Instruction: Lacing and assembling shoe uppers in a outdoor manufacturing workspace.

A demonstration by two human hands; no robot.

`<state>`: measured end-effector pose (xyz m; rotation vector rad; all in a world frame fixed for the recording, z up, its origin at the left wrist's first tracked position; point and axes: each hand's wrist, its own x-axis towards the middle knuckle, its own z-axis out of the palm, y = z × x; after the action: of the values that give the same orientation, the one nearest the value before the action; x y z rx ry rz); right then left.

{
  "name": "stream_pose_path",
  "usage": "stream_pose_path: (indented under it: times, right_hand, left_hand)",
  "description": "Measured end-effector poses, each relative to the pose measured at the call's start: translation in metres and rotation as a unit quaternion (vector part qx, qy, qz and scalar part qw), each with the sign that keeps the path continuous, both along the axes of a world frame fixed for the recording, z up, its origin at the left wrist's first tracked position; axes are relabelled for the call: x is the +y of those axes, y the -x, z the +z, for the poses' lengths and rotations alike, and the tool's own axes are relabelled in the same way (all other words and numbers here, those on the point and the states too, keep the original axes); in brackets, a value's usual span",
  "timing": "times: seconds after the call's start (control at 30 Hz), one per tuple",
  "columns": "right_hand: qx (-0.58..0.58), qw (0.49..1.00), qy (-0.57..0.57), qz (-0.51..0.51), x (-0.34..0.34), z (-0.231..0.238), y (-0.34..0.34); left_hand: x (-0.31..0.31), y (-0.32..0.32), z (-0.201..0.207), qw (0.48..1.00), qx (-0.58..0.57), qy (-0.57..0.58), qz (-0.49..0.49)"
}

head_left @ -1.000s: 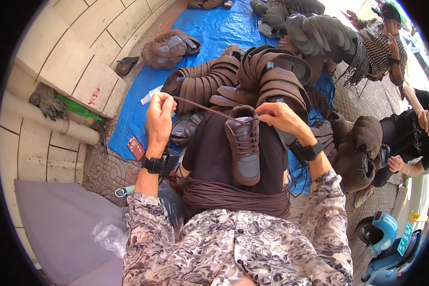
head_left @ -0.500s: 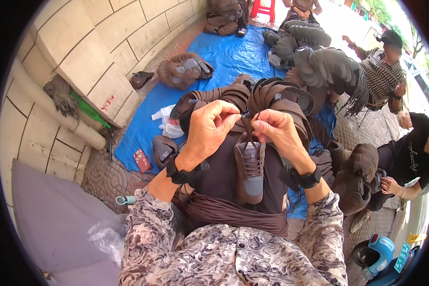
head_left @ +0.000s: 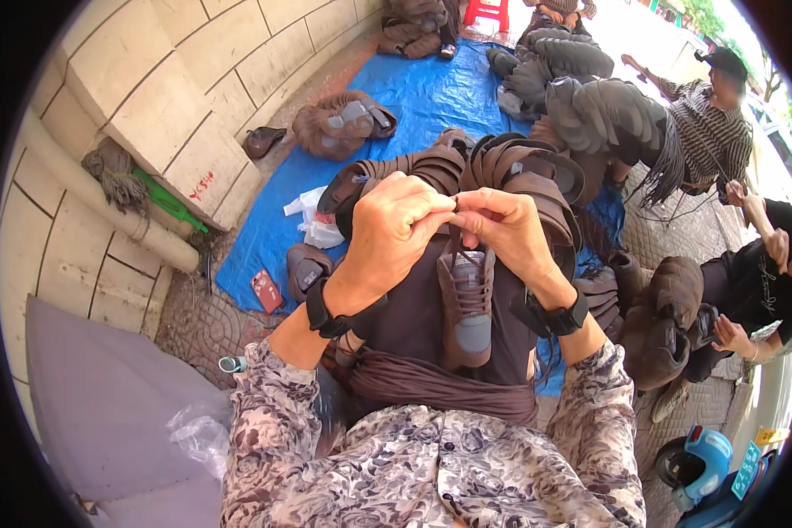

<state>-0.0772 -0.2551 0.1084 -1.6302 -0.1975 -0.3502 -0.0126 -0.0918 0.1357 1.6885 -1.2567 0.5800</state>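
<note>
A brown shoe upper (head_left: pixel 466 308) with a grey-blue toe hangs between my knees, its toe toward me. Dark brown shoelace runs crosswise up its front and rises to my fingers. My left hand (head_left: pixel 392 233) pinches the lace from the left, thumb against forefinger. From the right, my right hand (head_left: pixel 506 233) pinches it too, and the fingertips of both hands meet just above the shoe. The exact lie of the lace ends is hidden behind my fingers. Across my lap rests a thick bundle of brown laces (head_left: pixel 440 387).
Stacks of brown shoe uppers (head_left: pixel 528 176) lie beyond my hands on a blue tarp (head_left: pixel 431 92). A red phone (head_left: pixel 266 290) and a white plastic bag (head_left: pixel 312 218) are at the left. Co-workers sit at the right, near a blue scooter (head_left: pixel 700 462). A grey sheet (head_left: pixel 114 414) covers the lower left.
My hands have come together, closing the small gap between their fingertips over the lace. At the right, a co-worker's hands have shifted, and a strand now shows stretched between people there.
</note>
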Motion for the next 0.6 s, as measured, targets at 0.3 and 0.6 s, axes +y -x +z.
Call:
stream_pose_path:
  times: [0.3, 0.6]
  right_hand:
    - [0.015, 0.999, 0.013, 0.028, -0.004, 0.000, -0.003]
    - [0.000, 0.999, 0.007, 0.043, 0.000, 0.027, 0.013]
  left_hand:
    - [-0.004, 0.002, -0.008, 0.985, 0.160, 0.006, -0.063]
    - [-0.006, -0.011, -0.156, 0.921, 0.306, -0.199, -0.135]
